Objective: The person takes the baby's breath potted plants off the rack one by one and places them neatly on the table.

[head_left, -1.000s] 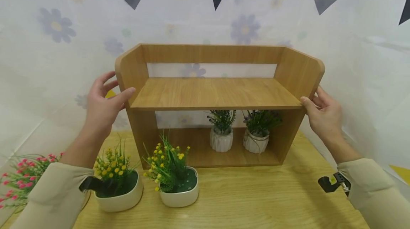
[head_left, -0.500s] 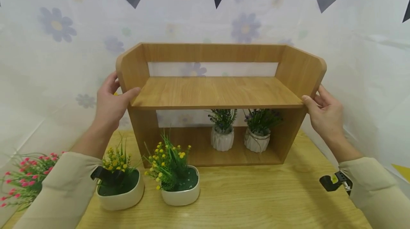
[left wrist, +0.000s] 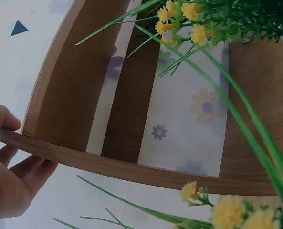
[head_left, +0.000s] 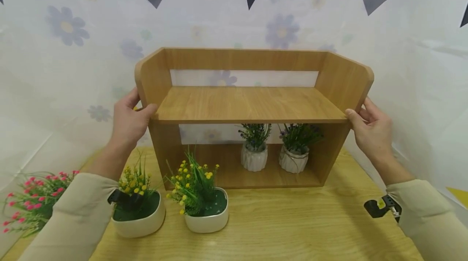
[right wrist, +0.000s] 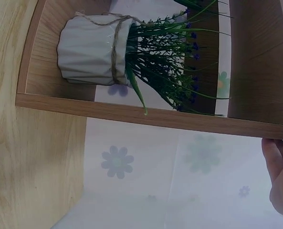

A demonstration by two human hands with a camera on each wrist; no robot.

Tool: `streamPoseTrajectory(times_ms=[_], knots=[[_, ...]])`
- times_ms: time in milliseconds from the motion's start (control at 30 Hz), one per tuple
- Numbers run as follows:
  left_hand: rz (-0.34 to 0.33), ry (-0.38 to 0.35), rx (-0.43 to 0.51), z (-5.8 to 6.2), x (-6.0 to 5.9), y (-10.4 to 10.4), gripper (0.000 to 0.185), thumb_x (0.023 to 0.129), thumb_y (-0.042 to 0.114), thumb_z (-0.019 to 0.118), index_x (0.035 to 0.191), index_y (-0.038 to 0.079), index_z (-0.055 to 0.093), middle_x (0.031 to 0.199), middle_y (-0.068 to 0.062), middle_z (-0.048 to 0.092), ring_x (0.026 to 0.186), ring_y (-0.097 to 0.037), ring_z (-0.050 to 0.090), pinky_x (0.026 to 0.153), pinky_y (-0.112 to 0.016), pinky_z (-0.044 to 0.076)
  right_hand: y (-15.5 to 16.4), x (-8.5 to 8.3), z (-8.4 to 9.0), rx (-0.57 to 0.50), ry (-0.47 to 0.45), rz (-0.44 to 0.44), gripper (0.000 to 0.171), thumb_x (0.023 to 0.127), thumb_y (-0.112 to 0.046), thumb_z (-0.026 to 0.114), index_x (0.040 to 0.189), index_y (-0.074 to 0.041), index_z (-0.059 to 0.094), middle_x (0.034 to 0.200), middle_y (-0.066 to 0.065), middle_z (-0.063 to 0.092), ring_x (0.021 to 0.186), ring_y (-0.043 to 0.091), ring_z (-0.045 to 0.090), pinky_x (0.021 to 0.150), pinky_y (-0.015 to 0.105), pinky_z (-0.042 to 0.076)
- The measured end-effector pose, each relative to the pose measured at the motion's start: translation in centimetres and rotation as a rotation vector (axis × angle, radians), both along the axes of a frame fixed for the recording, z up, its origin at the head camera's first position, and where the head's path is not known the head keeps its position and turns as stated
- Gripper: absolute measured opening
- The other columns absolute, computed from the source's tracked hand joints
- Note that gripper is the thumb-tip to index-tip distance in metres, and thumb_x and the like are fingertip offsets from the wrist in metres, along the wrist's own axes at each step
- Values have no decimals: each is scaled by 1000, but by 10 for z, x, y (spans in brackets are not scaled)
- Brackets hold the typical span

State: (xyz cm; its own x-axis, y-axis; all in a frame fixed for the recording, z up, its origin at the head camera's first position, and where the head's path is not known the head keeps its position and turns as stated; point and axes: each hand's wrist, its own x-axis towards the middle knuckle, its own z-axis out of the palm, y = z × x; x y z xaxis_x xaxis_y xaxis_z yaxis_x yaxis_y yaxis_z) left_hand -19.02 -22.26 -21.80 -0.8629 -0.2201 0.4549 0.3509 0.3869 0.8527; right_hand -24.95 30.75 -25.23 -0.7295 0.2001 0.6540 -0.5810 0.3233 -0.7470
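Observation:
A two-tier wooden desk shelf (head_left: 234,104) stands upright on the table in the head view. My left hand (head_left: 128,121) grips its left side panel, the thumb at the front edge by the middle board and the fingers on the outer face. In the left wrist view that panel (left wrist: 146,172) passes between the thumb and fingers. On the opposite side, my right hand (head_left: 373,129) holds the right panel (head_left: 345,80), thumb at its front edge and fingers behind. Two white ribbed pots, a left one (head_left: 254,158) and a twine-tied one (head_left: 293,160), stand on the lower tier.
Two cream planters with yellow flowers stand before the shelf: a middle one (head_left: 207,221) and a left one (head_left: 140,222), partly behind my left sleeve. Pink flowers (head_left: 34,198) show at far left. A flower-patterned white backdrop (head_left: 219,13) hangs behind the wooden table (head_left: 292,228).
My left hand has moved right and closed in around the left panel. My right hand keeps its hold. The shelf and pots stay in place while the head view shifts slightly.

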Motion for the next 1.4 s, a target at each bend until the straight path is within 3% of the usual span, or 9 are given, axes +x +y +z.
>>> streamPoseTrajectory(times_ms=[233,500,733,967,1133,1333,1400], knots=[[-4,29,-24,-5,-1,-3,59,98,11,56,152,32,45,152,-5,47,124,-38,57,93,-55,51,0,2,-2,-34,-9,52,52,92,3,68,142,-7,57,114,-1,71,88,-1,69,67,16,55],[-5,27,-38,-12,-2,0,69,93,3,54,152,37,42,148,-6,52,122,-34,59,81,-41,57,3,3,-4,-84,4,121,54,92,6,67,144,-4,55,111,-5,71,88,0,70,67,16,55],[-16,50,-46,-15,-2,2,66,95,5,53,153,34,42,146,-10,53,120,-41,59,86,-56,54,4,3,-3,-82,11,116,54,92,6,67,143,-4,55,111,-5,71,88,0,70,67,17,55],[-12,28,-24,-18,-3,1,65,96,7,53,155,33,39,147,-10,51,127,-32,54,95,-55,50,4,3,-3,-93,17,164,54,92,7,66,144,-2,54,111,-1,71,87,2,71,69,19,55],[-22,29,-16,-20,-3,-1,64,97,8,52,155,35,40,149,-9,50,128,-34,54,95,-58,49,6,4,-2,-14,-13,123,56,94,3,67,147,-7,51,120,4,68,87,0,70,68,18,55],[-26,29,-13,-21,-4,-1,63,97,7,52,154,33,41,149,-8,50,129,-33,53,95,-58,49,12,13,-2,197,-108,-13,55,97,-9,67,149,-7,49,137,24,56,90,-11,64,64,17,55],[-22,31,-12,-21,-3,-2,63,97,8,52,154,32,42,148,-8,50,127,-32,54,95,-57,50,11,19,-6,238,-128,-61,54,96,-12,68,147,-6,52,136,23,58,90,-12,63,64,16,55]])
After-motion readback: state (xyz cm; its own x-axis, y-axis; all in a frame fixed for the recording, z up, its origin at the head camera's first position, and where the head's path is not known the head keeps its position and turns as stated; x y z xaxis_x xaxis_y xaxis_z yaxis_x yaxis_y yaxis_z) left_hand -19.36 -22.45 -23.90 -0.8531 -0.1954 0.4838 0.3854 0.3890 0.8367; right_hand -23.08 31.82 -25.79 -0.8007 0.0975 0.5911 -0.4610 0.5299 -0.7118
